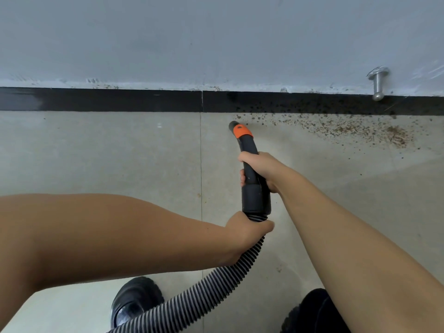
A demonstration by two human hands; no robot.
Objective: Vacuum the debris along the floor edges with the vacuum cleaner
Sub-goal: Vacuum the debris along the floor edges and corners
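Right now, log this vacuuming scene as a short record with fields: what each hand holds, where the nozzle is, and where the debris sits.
right hand: wrapped around the black vacuum handle
left hand: gripping the ribbed hose
nozzle: near the floor below the black baseboard
debris: scattered along the edge, right of the nozzle
door stopper: on the wall, upper right

We count two hands: the left hand [245, 233] at six o'clock and the right hand [260, 168] just above it. We see one hose [216, 287], one nozzle [242, 133], one doorstop [378, 82] at two o'clock, two shoes [134, 300], and debris [355, 131] too scattered to count.
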